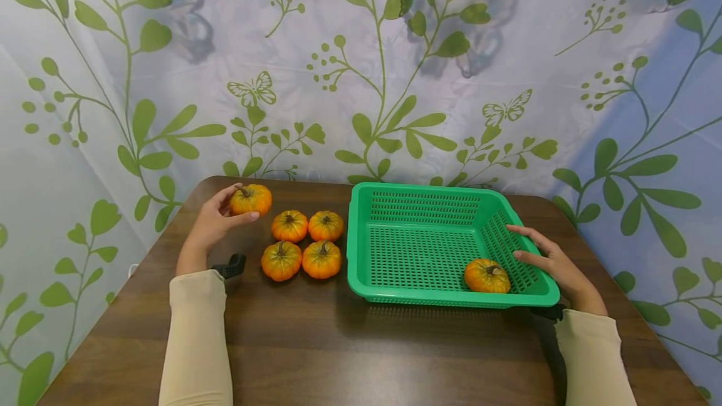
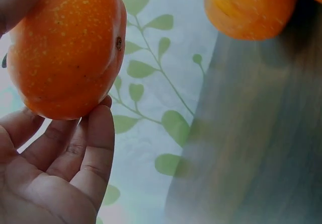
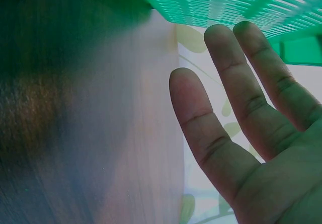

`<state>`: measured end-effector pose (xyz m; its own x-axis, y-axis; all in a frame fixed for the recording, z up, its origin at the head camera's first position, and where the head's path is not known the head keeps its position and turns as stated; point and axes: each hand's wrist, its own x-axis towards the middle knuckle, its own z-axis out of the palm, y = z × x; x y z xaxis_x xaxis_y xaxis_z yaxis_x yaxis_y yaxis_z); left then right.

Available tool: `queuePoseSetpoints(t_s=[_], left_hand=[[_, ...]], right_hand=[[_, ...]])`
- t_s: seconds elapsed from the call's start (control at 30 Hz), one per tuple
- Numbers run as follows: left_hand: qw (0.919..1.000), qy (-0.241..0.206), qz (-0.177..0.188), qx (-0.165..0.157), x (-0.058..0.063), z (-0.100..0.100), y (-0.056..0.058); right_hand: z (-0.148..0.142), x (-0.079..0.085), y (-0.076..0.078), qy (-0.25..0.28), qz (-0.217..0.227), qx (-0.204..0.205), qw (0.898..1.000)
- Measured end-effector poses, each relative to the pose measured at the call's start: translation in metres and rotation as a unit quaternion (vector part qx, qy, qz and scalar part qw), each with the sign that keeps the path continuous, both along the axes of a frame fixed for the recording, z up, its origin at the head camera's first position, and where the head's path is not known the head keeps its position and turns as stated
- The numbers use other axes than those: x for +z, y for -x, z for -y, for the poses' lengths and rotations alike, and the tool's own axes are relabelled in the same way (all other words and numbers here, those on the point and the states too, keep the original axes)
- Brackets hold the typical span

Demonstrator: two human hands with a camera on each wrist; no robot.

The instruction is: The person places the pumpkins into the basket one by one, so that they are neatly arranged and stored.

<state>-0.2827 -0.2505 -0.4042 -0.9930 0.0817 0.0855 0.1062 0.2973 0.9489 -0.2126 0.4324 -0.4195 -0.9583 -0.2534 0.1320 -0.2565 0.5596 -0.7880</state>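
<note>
Near the table's far left, my left hand (image 1: 217, 221) holds a small orange pumpkin (image 1: 251, 199) between thumb and fingers. The left wrist view shows the pumpkin (image 2: 70, 53) from below, with fingertips against it. On the right, my right hand (image 1: 555, 268) lies over the side rim of a green plastic basket (image 1: 451, 298), thumb and a finger reaching inside. In the right wrist view its other fingers (image 3: 241, 88) extend straight outside the basket wall, tips close to it. One pumpkin (image 1: 487, 275) sits inside the basket, in its near right corner.
Several small pumpkins (image 1: 321, 260) stand grouped on the brown wooden table (image 1: 361, 356), between my left hand and the basket. A cloth (image 1: 350, 99) printed with leaves and butterflies hangs behind the table.
</note>
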Motion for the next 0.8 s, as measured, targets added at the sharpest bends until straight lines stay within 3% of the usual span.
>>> queuePoseSetpoints(t_s=[0.8], left_hand=[[0.9986, 0.005, -0.029, -0.044, 0.031, -0.022, -0.009]], right_hand=[[0.002, 0.003, -0.002, 0.010, 0.023, -0.001, 1.000]])
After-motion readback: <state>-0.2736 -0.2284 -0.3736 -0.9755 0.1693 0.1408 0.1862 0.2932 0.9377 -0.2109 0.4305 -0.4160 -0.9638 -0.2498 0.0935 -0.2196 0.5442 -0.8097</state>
